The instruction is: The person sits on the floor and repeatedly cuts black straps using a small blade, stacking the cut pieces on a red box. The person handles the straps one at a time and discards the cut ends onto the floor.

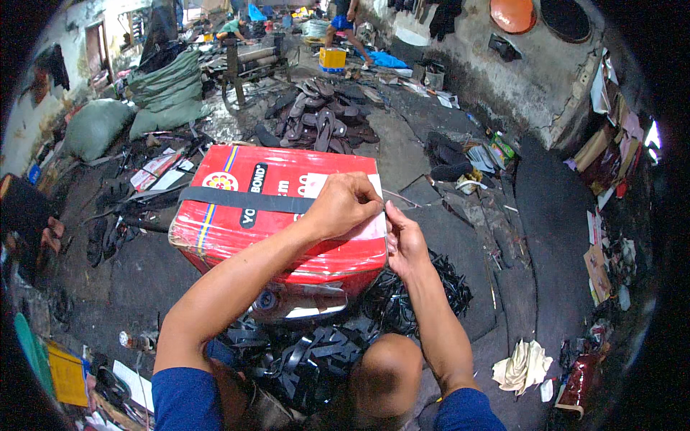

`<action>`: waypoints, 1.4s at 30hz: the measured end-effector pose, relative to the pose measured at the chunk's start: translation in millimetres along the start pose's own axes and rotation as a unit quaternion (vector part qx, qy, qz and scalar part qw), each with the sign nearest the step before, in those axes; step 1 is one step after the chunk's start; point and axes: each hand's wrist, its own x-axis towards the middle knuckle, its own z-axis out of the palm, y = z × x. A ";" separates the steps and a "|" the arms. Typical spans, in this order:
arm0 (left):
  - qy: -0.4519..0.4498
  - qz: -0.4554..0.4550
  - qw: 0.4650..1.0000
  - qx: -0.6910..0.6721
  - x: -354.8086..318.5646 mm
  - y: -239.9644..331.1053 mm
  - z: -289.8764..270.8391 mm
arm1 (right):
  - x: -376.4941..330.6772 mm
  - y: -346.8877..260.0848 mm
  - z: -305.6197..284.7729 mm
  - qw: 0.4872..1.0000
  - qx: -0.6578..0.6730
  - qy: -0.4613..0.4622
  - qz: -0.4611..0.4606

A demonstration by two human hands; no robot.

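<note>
A big red rectangular tin (237, 215) with a yellow and blue stripe lies on its side in front of me. A long black rubber strap (230, 199) lies flat across its top. My left hand (343, 205) rests on the tin's right end, fingers curled and pinching the strap's end. My right hand (405, 241) is at the tin's right edge, touching the left hand's fingertips and gripping the same strap end. A heap of black rubber straps (316, 355) lies below the tin, by my knee (388, 373).
Sandal soles (323, 118) are piled beyond the tin. Green sacks (162, 90) lie at the back left near a roller machine (251, 65). Two people (345, 21) work far back. A crumpled cloth (523, 365) lies at the lower right; paper scraps line the right wall.
</note>
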 end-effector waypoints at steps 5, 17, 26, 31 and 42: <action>0.009 0.009 1.000 -0.025 0.7 -1.0 1.7 | -1.5 -41.1 10.7 0.978 -0.192 0.086 0.001; -0.037 -0.045 0.998 -0.010 -1.0 -1.7 -8.8 | 68.3 16.1 -32.1 0.755 -0.541 0.192 -0.317; -0.039 -0.068 0.997 -0.023 2.8 3.7 -4.7 | 75.7 172.3 -207.9 0.780 -0.522 0.301 -0.171; -0.049 -0.080 0.995 -0.017 3.6 6.6 -8.1 | 52.7 245.8 -277.0 0.753 -0.535 0.369 -0.105; -0.091 0.094 0.989 0.067 4.7 5.1 -12.5 | 52.1 248.2 -322.6 0.731 -0.544 0.410 -0.023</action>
